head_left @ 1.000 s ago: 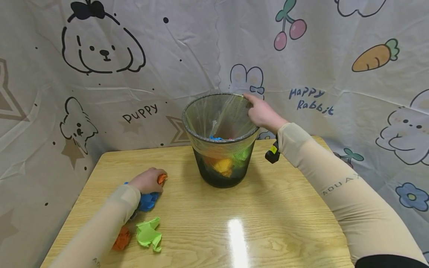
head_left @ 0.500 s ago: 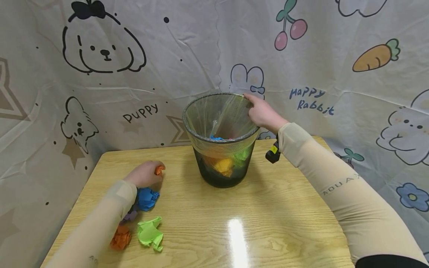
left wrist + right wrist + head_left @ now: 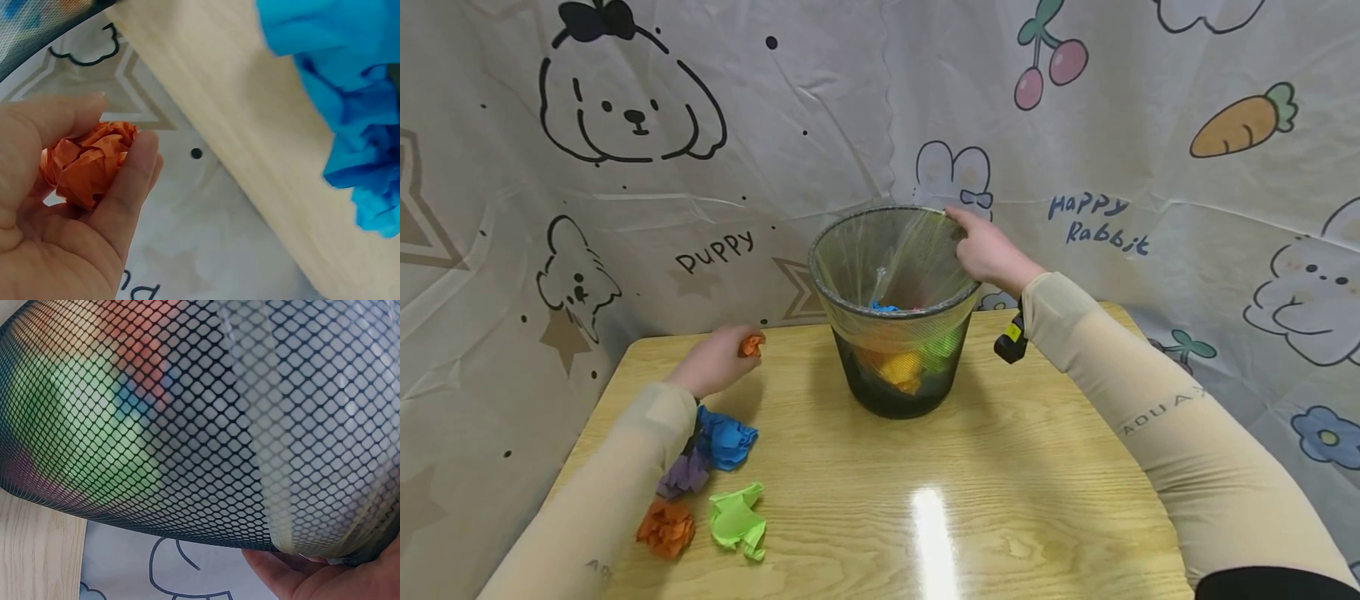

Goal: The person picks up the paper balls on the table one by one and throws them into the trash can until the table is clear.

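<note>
My left hand point(image 3: 715, 360) pinches a crumpled orange paper ball point(image 3: 90, 164) between thumb and fingers, raised over the far left of the table. Below it on the wood lie a blue paper ball point(image 3: 727, 440), a purple one point(image 3: 685, 475) partly behind the sleeve, another orange one point(image 3: 666, 528) and a light green one point(image 3: 737, 520). My right hand point(image 3: 994, 250) grips the rim of a black mesh wastebasket point(image 3: 891, 312) on its right side. A clear liner covers the basket's inside, and through the mesh in the right wrist view show green, red and blue crumpled papers point(image 3: 81, 425).
The wooden table point(image 3: 970, 500) ends at a back edge against a printed cloth backdrop point(image 3: 820, 100). The wastebasket stands upright near that edge. A black wrist device point(image 3: 1011, 340) hangs under my right wrist.
My left hand has lifted away from the blue paper ball, moving back and up with the orange ball. More of the blue, purple and lower orange balls shows. My right hand stays on the rim.
</note>
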Tool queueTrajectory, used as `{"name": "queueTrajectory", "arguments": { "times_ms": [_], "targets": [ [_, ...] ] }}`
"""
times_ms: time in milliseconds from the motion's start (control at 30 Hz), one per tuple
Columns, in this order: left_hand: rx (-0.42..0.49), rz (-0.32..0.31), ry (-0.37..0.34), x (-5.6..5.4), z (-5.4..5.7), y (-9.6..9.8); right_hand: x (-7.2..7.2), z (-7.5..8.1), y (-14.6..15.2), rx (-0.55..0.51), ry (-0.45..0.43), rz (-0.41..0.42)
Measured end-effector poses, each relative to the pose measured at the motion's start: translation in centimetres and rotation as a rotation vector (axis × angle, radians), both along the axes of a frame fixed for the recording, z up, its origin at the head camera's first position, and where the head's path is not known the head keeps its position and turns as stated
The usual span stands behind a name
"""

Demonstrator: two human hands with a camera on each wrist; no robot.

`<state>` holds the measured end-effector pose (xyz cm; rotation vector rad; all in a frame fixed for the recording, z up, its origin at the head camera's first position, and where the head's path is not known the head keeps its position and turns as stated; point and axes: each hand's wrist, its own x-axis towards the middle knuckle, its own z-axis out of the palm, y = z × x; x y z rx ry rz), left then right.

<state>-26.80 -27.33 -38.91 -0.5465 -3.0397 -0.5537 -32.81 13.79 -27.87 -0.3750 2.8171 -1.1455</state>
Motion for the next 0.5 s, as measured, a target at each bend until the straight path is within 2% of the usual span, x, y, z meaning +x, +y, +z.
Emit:
{"name": "queueTrajectory", "arguments": {
  "times_ms": [233,500],
  "targets": [
    [0.054,0.041,0.022,-0.5,2.8,0.6,-0.1,0.0,0.0,0.002,0.003,0.004],
    [0.097,0.056,0.072,-0.8,6.0,1.9,-0.1,0.0,0.0,-0.002,0.007,0.005]
  ]
}}
